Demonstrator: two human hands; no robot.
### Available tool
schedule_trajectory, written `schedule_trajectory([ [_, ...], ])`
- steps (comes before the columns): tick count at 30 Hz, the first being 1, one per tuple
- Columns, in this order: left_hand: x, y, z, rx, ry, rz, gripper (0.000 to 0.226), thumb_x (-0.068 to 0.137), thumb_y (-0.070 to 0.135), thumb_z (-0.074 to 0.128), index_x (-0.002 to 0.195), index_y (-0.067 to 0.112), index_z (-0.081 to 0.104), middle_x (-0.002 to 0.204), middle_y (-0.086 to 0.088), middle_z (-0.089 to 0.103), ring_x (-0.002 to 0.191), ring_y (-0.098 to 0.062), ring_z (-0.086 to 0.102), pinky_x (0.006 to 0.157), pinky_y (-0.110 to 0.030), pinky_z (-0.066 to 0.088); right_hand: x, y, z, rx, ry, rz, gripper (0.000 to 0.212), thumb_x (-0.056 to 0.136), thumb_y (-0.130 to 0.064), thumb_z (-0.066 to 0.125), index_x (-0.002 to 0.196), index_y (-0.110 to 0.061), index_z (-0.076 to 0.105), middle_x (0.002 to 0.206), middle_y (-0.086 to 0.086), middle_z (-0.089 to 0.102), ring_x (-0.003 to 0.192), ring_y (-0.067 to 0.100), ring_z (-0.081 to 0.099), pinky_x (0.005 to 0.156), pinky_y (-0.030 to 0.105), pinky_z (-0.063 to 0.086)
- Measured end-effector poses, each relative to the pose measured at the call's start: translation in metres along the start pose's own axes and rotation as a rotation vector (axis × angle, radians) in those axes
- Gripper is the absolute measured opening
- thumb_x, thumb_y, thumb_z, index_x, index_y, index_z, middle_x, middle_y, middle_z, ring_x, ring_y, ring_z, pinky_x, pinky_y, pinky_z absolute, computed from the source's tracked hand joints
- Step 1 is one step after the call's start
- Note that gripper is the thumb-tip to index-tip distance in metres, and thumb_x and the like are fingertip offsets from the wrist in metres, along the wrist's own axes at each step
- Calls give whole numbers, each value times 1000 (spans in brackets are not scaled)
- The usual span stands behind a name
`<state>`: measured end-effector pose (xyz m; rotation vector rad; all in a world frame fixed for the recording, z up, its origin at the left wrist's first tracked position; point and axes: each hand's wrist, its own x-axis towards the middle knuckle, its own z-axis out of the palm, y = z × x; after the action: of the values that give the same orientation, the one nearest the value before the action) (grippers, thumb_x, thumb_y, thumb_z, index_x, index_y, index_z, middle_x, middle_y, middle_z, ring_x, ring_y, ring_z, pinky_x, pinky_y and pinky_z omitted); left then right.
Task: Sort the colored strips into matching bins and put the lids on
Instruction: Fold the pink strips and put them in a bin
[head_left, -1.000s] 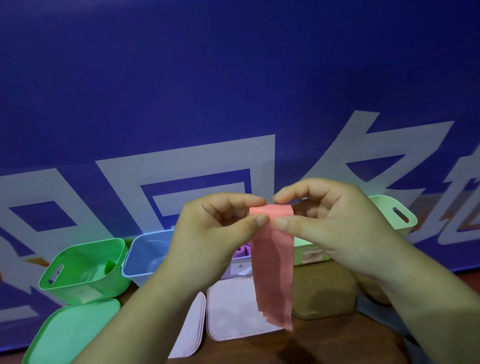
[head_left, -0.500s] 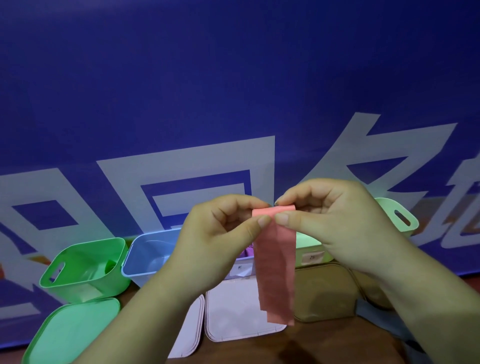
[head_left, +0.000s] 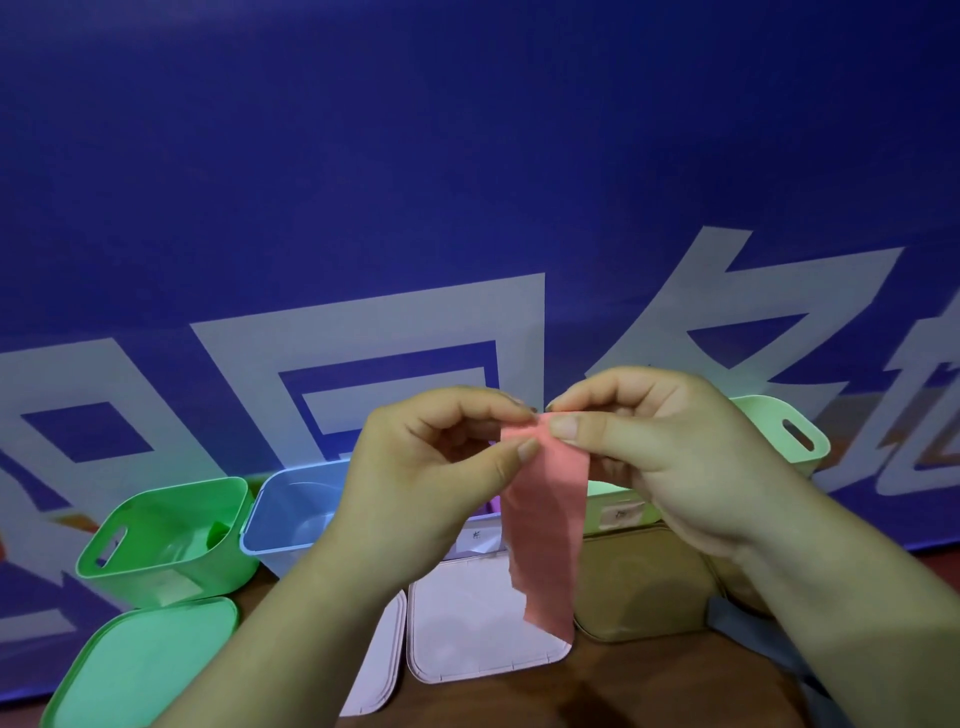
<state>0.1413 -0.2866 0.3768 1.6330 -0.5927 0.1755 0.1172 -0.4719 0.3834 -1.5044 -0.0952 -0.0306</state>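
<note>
A stack of pink paper strips (head_left: 548, 519) hangs in the air in front of the bins. My left hand (head_left: 426, 483) and my right hand (head_left: 660, 457) both pinch its top edge between thumb and forefinger. Behind them stand a green bin (head_left: 171, 540), a blue bin (head_left: 291, 514) and a pale green bin (head_left: 779, 426) at the right. A purple-tinted bin is mostly hidden behind my left hand and the strips. Lids lie in front: a green lid (head_left: 140, 670), a pink lid (head_left: 467, 618), another pale lid (head_left: 379, 670) and a tan lid (head_left: 639, 582).
A blue banner with large pale characters (head_left: 467, 208) rises directly behind the bins. The brown table (head_left: 623, 691) shows in front of the lids. A grey-blue lid or strap (head_left: 769, 654) lies at the right under my forearm.
The strips have twisted slightly and their lower end has swung right. My hands have shifted their pinch at the top edge and stayed at about the same height.
</note>
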Motion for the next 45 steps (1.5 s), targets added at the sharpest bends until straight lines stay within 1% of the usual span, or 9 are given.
schedule_trajectory([
  [3,-2,2,1,8,14,-11,21,67,10,78,87,17,76,85,-6,76,78,-23,71,70,-23,59,-2,0,0,63,-5,51,12,68,-15,75,80,-11,76,84,12,75,77,24,73,70,30,56],
  [6,-2,4,1,16,38,-52,29,70,-6,79,81,22,77,78,-3,76,70,-13,71,66,-19,57,-4,0,0,21,23,19,9,75,-9,75,85,-9,76,88,13,76,81,27,74,72,33,59],
  [10,-1,10,2,18,64,-115,27,72,-5,79,81,20,78,74,-3,76,66,-11,70,61,-18,56,-7,-2,-2,-108,55,-106,27,66,-25,80,90,-16,76,91,9,76,84,24,74,72,33,60],
  [15,-1,16,1,-60,67,-195,19,74,-3,77,86,12,77,77,-2,77,70,-10,73,63,-15,55,-12,-4,-1,-241,36,-218,23,73,-6,82,92,-16,75,87,6,77,80,19,75,75,34,62],
  [21,-2,15,-2,-144,66,-332,23,63,19,79,86,15,80,87,-10,77,84,-27,75,78,-39,59,-18,-1,1,-355,60,-288,24,76,-12,82,93,-27,76,86,-1,76,82,19,73,76,45,61],
  [23,-3,16,-2,-156,64,-352,22,65,17,80,87,15,80,87,-11,77,85,-29,74,79,-40,57,-19,-1,2,-387,73,-297,22,77,-14,82,93,-28,76,84,-2,76,80,18,73,75,45,61],
  [31,-13,23,-3,-51,43,-170,22,74,-2,78,92,10,77,86,-5,78,82,-21,75,71,-22,58,-24,-7,3,-379,70,-283,18,76,-17,82,92,-24,77,84,-8,77,81,11,74,77,33,61],
  [36,-20,28,-3,-6,31,-68,23,69,8,77,91,15,76,86,2,78,81,-14,74,69,-19,58,-31,-12,5,-323,43,-287,23,71,-28,79,92,-20,77,84,-7,77,80,9,74,71,20,58],
  [45,-27,36,-4,22,17,-41,27,75,-1,76,91,20,76,84,4,77,79,-11,74,67,-16,56,-37,-13,7,-252,59,-247,12,80,-16,76,92,-18,77,81,3,76,75,17,73,70,28,60],
])
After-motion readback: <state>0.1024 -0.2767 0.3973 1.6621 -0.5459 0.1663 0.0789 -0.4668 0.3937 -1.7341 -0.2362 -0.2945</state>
